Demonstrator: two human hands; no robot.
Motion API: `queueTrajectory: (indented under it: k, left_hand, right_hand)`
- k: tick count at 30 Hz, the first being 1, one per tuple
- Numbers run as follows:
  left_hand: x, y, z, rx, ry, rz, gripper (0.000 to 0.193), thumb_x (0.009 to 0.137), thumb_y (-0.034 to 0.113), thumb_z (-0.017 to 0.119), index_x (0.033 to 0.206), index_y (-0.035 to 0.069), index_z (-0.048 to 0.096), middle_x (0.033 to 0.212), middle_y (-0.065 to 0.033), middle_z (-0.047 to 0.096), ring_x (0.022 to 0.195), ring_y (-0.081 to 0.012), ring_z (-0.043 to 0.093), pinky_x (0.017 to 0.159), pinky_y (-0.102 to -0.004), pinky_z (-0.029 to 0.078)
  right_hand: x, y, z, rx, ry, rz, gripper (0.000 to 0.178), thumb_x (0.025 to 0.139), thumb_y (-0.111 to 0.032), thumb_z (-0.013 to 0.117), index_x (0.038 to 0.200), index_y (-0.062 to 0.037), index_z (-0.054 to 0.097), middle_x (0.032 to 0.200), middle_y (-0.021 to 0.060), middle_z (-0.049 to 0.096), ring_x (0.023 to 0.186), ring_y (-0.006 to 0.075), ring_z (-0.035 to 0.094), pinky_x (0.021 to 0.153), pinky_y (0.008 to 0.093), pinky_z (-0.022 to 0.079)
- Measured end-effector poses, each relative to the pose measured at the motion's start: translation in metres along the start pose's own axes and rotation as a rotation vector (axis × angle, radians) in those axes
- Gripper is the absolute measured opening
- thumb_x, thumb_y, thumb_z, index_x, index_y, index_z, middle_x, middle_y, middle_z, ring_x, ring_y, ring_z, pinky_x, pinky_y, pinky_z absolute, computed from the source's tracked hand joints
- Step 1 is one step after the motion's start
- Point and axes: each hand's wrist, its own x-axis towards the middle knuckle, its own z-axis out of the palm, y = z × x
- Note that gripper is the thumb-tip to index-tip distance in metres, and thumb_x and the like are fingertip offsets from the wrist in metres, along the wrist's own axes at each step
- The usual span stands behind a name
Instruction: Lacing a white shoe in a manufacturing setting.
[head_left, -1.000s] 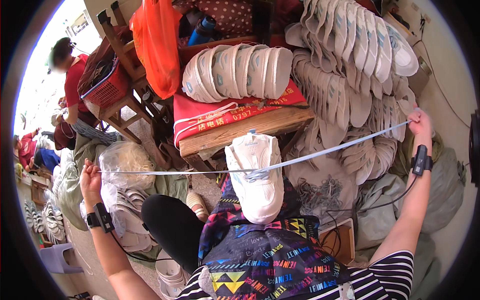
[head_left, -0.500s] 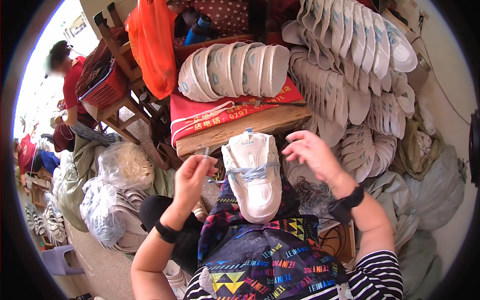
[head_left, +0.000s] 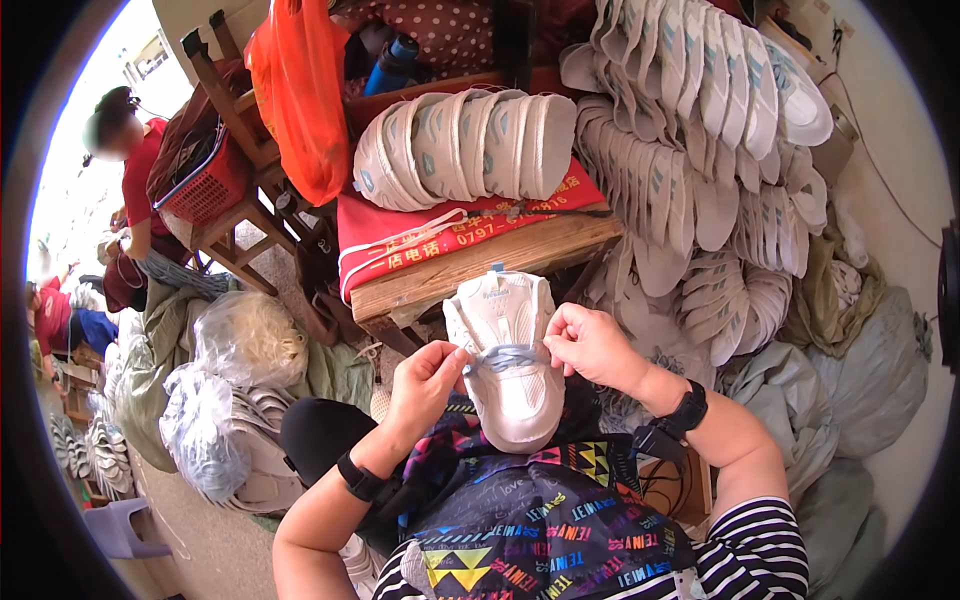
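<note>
- The toe of the white shoe (head_left: 518, 415) is pointed toward the wearer, over the patterned apron (head_left: 550, 515); its long axis is run nearly straight away, the tongue end toward the bench (head_left: 420, 283).
- The hands are held apart, the left hand (head_left: 420, 385) and right hand (head_left: 598, 347) pinched on the blue lace (head_left: 508, 356) at opposite shoe edges.
- The bench's near edge is partly overlapped by the tongue end.
- More room is left leftward, before the plastic bag (head_left: 245, 335), than forward.
</note>
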Motion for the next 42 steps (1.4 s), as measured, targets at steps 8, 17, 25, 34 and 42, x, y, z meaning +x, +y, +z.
queueTrajectory:
  k: [8,17,25,34,42]
  left_hand:
    - [-0.001,0.003,0.005,0.009,0.001,-0.052,0.02,0.096,0.016,0.06,0.089,-0.001,0.067,0.076,0.0008,0.064,0.068,-0.0053,0.056,0.062,-0.0215,0.045]
    - [0.007,0.004,0.007,-0.033,-0.048,-0.147,0.02,0.091,0.017,0.062,0.082,0.0,0.067,0.069,-0.0031,0.064,0.063,-0.011,0.058,0.057,-0.0286,0.046]
    - [0.011,0.055,-0.009,0.904,0.009,0.685,0.026,0.075,0.008,0.075,0.098,0.006,0.062,0.102,-0.013,0.056,0.093,-0.034,0.061,0.076,-0.0414,0.051]
    - [0.03,0.054,-0.022,1.106,-0.3,0.703,0.03,0.077,0.01,0.073,0.103,0.009,0.06,0.1,-0.007,0.056,0.093,-0.0294,0.06,0.077,-0.0416,0.049]
    - [0.038,0.042,-0.015,0.952,-0.231,0.595,0.013,0.081,0.015,0.073,0.078,0.004,0.067,0.095,-0.0075,0.054,0.086,-0.0252,0.057,0.069,-0.0371,0.048]
  right_hand:
    - [-0.001,-0.016,0.012,-1.07,0.227,-0.737,0.011,0.08,-0.01,0.058,0.089,-0.005,0.055,0.068,0.0084,0.061,0.063,0.0247,0.065,0.056,0.0366,0.051]
    - [0.005,-0.016,0.009,-1.03,0.033,-0.653,0.021,0.081,-0.009,0.06,0.099,-0.0004,0.053,0.067,0.0123,0.06,0.065,0.0309,0.064,0.059,0.0414,0.051]
    - [0.019,-0.045,-0.021,-1.122,-0.051,-0.859,0.035,0.073,-0.007,0.071,0.105,-0.0049,0.056,0.099,0.0146,0.057,0.092,0.0323,0.063,0.075,0.0429,0.052]
    - [0.048,-0.035,-0.039,-0.956,-0.42,-0.777,0.028,0.075,-0.012,0.072,0.099,-0.0065,0.058,0.1,0.0119,0.053,0.087,0.0328,0.063,0.07,0.0441,0.053]
    - [0.035,-0.017,-0.025,-0.635,-0.255,-0.538,0.021,0.084,-0.021,0.073,0.079,-0.0033,0.063,0.094,0.0087,0.051,0.079,0.0264,0.061,0.067,0.0384,0.049]
